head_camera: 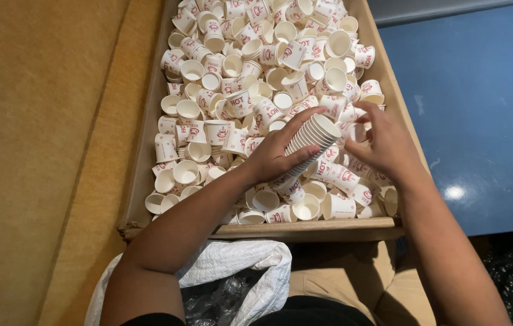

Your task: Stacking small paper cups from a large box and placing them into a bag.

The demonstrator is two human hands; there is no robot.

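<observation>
A tan floor (33,151) fills the space left of the fingers, and a blue surface (480,115) lies to their right. Between these sits a long cardboard box (305,229), its near wall just below both hands and its far end running away above them. The box is heaped with loose small paper cups (220,78), white with red print, lying at every angle, some on their sides and some mouth up; they spread under, beyond and to the left of the fingers. Below the left forearm, nearer than the box wall, a white woven sack (238,265) lies open with dark crumpled plastic inside.

The left hand (274,158) holds a stack of nested cups (312,140), tilted with its open mouth pointing up and to the right; the fingers are wrapped around the stack, thumb beneath and the others over the top. The right hand (386,145) hovers just right of the stack's mouth, over the heap. Its fingers (365,115) are curled toward a loose cup (353,130) at their tips; whether they actually grip it cannot be told.
</observation>
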